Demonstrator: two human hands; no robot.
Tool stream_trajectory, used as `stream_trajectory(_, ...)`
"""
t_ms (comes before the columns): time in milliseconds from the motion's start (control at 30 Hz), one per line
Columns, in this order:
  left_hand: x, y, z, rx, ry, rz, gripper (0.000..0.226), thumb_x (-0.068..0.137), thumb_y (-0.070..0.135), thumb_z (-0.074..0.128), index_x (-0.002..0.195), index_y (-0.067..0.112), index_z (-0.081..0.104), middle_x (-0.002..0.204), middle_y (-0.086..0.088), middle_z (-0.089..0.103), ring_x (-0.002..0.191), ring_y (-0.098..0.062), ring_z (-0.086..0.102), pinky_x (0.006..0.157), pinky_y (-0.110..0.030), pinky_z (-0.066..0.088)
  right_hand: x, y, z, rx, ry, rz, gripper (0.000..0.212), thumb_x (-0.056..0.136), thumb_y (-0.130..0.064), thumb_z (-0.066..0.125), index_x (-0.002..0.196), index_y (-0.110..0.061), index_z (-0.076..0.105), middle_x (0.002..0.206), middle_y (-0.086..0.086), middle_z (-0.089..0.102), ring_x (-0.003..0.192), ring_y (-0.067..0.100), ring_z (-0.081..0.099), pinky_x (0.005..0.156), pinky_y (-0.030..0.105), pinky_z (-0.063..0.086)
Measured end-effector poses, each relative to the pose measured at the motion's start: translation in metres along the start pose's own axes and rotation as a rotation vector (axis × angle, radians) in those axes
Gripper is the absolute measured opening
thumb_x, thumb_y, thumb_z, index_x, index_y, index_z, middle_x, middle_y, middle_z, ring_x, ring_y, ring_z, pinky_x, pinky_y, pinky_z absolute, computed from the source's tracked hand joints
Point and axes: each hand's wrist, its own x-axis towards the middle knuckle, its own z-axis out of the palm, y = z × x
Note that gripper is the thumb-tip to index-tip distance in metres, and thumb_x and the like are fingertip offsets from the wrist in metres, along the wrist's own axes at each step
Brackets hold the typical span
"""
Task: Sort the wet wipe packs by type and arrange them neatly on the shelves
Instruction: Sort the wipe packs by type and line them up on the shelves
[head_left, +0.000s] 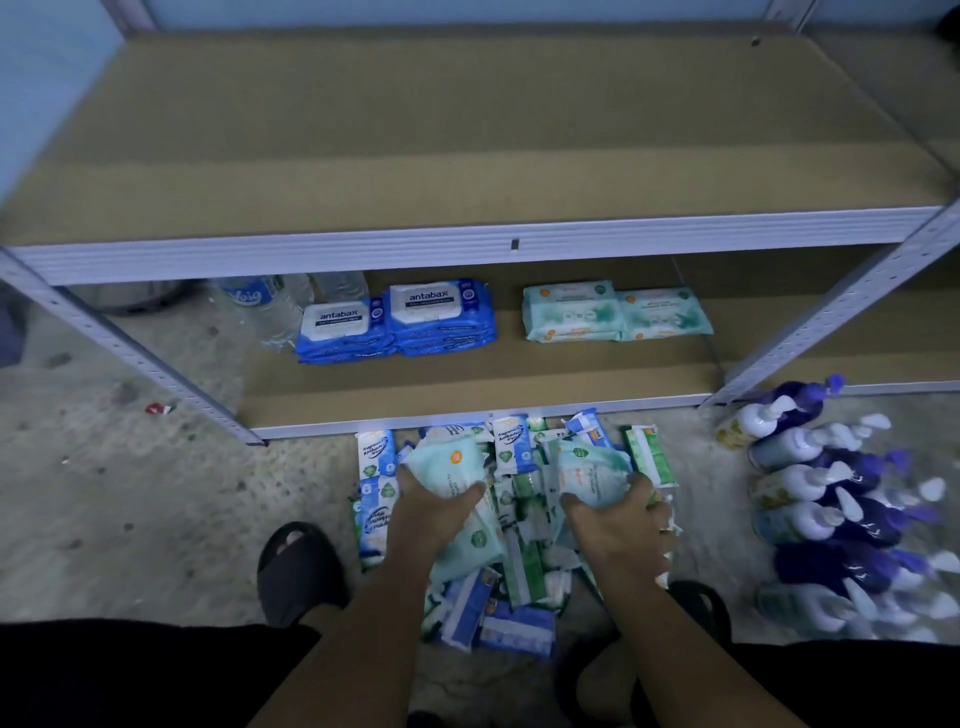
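A heap of mixed wet wipe packs (514, 561) lies on the floor in front of the lower shelf (467, 384). My left hand (431, 506) grips a pale green pack (449, 467) above the heap. My right hand (621, 519) grips another pale green pack (589, 470) on the heap's right side. On the lower shelf stand two stacks of blue antabax packs (395, 322) at the left and two pale green packs (613, 312) side by side at the right. The upper shelf (467, 140) holds nothing.
Several purple and white pump bottles (831, 499) lie on the floor at the right. Clear water bottles (270, 306) stand behind the shelf's left side. Slanted metal shelf posts (156, 364) flank the opening. My sandalled foot (296, 571) rests left of the heap.
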Motion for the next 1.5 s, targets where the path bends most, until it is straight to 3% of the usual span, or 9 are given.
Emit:
stream_trajectory(167,-0.006,-0.004,0.015,-0.278,0.012,-0.283,0.122,0.075,0.061,0.076,0.153,0.018,-0.007,0.145,-0.018,0.045,0.126,-0.043,0.049,0.101,-0.051,0.047,-0.009,0.011,0.018,-0.046,-0.002,0.068,0.087,0.068,-0.061,0.07,0.139,-0.032,0.029,0.138,0.02,0.036,0.123,0.046,0.038,0.099,0.056,0.04)
stream_trajectory(267,-0.004,-0.008,0.021,-0.396,0.016,-0.402,0.129,0.07,0.067,0.077,0.153,0.028,-0.013,0.151,-0.015,0.036,0.127,-0.047,0.045,0.088,-0.064,0.052,-0.012,0.011,0.029,-0.032,-0.04,0.113,0.081,0.071,-0.062,0.067,0.138,-0.032,0.032,0.139,0.018,0.033,0.123,0.045,0.037,0.097,0.054,0.04)
stream_trajectory(400,0.002,-0.014,0.028,-0.424,-0.017,-0.413,0.125,0.073,0.067,0.074,0.151,0.03,-0.015,0.146,-0.016,0.038,0.123,-0.046,0.049,0.075,-0.062,0.058,-0.011,0.015,0.038,-0.061,-0.077,0.083,0.08,0.074,-0.063,0.067,0.14,-0.032,0.032,0.142,0.018,0.028,0.128,0.047,0.031,0.096,0.053,0.04)
stream_trajectory(567,-0.006,-0.029,0.022,0.028,-0.06,-0.099,0.071,0.095,0.032,0.06,0.148,0.009,0.018,0.121,-0.015,0.057,0.101,-0.03,0.059,0.081,-0.039,0.052,-0.006,0.026,0.043,-0.017,-0.19,0.087,0.073,0.078,-0.059,0.065,0.138,-0.029,0.035,0.135,0.017,0.033,0.125,0.045,0.039,0.098,0.048,0.04)
stream_trajectory(833,0.005,-0.043,0.002,0.697,-0.058,0.275,0.084,0.08,0.022,0.067,0.151,0.017,0.023,0.14,-0.01,0.038,0.127,-0.029,0.043,0.095,-0.045,0.051,0.009,0.038,0.02,-0.158,-0.251,-0.152,0.053,0.078,-0.027,0.064,0.128,-0.021,0.046,0.099,0.01,0.062,0.098,0.036,0.063,0.078,0.036,0.048)
stream_trajectory(967,0.017,-0.041,0.002,0.905,-0.072,0.425,0.113,0.073,0.021,0.078,0.157,0.03,0.003,0.155,-0.01,0.016,0.143,-0.033,0.023,0.105,-0.049,0.045,0.031,0.036,0.017,-0.341,-0.237,-0.328,0.069,0.072,-0.024,0.067,0.135,-0.022,0.04,0.123,0.01,0.053,0.114,0.034,0.054,0.087,0.044,0.054)
stream_trajectory(1100,0.029,-0.038,0.007,1.111,-0.097,0.496,0.132,0.069,0.026,0.084,0.154,0.038,-0.016,0.16,-0.017,0.005,0.147,-0.044,0.014,0.113,-0.054,0.032,0.057,0.034,0.018,-0.719,-0.281,-0.625,0.113,0.066,-0.043,0.078,0.153,-0.035,0.006,0.152,0.01,0.018,0.14,0.037,0.023,0.108,0.055,0.035)
stream_trajectory(1267,0.039,-0.03,0.011,1.246,-0.031,0.584,0.123,0.069,0.034,0.082,0.156,0.034,-0.005,0.158,-0.018,0.009,0.141,-0.041,0.021,0.113,-0.054,0.028,0.08,0.021,0.021,-0.957,-0.387,-0.873,0.13,0.067,-0.051,0.079,0.155,-0.034,-0.014,0.165,0.002,-0.013,0.151,0.037,-0.004,0.115,0.064,0.014)
stream_trajectory(1500,0.048,-0.019,0.009,1.172,-0.142,0.759,0.106,0.067,0.042,0.073,0.154,0.016,0.02,0.158,-0.005,0.023,0.151,-0.029,0.013,0.12,-0.053,0.015,0.101,-0.004,-0.002,-0.98,-0.403,-1.01,0.112,0.063,-0.053,0.071,0.154,-0.022,0.014,0.157,0.002,0.024,0.146,0.026,0.02,0.117,0.058,0.012)
